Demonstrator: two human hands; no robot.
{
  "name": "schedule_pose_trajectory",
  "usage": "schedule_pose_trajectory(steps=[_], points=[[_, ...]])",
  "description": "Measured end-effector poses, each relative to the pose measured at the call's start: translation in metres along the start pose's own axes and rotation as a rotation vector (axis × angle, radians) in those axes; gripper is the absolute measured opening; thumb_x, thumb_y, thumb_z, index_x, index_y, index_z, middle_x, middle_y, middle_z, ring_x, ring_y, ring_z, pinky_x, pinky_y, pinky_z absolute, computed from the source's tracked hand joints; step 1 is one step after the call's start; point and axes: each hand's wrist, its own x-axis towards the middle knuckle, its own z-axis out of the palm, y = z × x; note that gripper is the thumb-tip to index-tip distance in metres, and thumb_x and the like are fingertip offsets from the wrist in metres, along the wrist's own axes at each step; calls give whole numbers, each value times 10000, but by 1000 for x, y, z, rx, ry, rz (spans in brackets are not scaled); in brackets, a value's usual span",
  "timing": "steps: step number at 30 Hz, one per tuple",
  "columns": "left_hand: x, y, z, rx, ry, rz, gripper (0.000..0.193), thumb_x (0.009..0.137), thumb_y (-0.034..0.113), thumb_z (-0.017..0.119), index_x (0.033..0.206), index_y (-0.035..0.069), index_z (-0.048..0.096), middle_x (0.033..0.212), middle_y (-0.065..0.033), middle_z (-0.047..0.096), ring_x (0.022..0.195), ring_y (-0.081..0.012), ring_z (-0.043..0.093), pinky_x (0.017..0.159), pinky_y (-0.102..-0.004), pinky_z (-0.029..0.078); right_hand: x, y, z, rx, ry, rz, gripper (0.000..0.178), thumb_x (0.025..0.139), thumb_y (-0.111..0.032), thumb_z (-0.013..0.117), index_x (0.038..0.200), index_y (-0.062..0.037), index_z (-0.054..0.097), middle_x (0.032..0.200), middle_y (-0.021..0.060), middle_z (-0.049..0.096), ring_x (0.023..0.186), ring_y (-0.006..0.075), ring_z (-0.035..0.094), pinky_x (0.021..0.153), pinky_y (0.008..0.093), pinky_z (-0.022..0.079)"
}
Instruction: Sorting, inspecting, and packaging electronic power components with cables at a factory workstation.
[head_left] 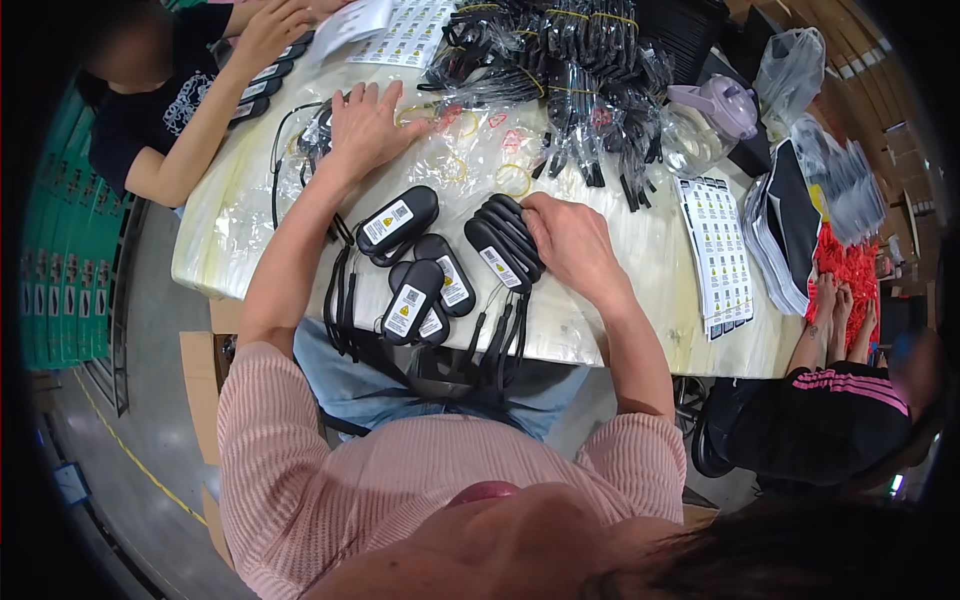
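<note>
My left hand is spread over the table, its fingers apart, next to a yellow rubber band and a bundle of black cords. My right hand closes its fingers against the right side of a stack of black oval cases with white labels. Black cords hang from this stack over the table's near edge. Between my forearms lies a loose pile of similar labelled black oval cases. Another yellow rubber band rests just beyond the stack.
Bundled black cords in clear bags fill the far side. A lilac-lidded jug, label sheets and a paper stack stand right. Co-workers sit left and right. The plastic-covered table ends close to my lap.
</note>
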Motion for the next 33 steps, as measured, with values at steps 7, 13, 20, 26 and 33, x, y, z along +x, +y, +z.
schedule_pose_trajectory(steps=[7,13,20,26,33], points=[[1,-11,8,-318,-109,99,455,745,396,583,1087,97,568,1064,-103,590,1038,-266,509,927,-499,283,6,8,4,40,91,84,164,829,-124,503,954,-52,581,654,167,588,647,340,581,605,400,441],[1,-16,11,-678,44,29,287,823,285,537,970,56,628,991,-101,599,902,-214,550,815,-327,382,8,18,3,138,178,53,178,822,-117,510,965,-41,584,671,172,587,641,329,583,594,386,441],[-4,-18,-9,-954,222,-133,311,895,291,457,1008,53,621,873,-83,593,668,-170,542,636,-263,429,6,18,-3,58,22,17,179,803,-123,541,947,-23,572,742,161,605,687,325,583,625,380,452],[-8,-9,-26,-1373,-9,-269,358,937,302,387,1103,38,562,971,-65,582,688,-118,544,628,-208,433,14,23,-8,-168,655,-226,165,839,-117,522,929,19,544,715,132,586,623,276,576,584,330,447],[-12,5,-25,-1536,26,-34,280,914,200,443,1107,26,548,1043,-80,564,855,-140,582,680,-229,478,12,21,2,838,572,75,243,923,-216,421,1002,-6,514,727,38,546,498,126,506,452,246,393]])
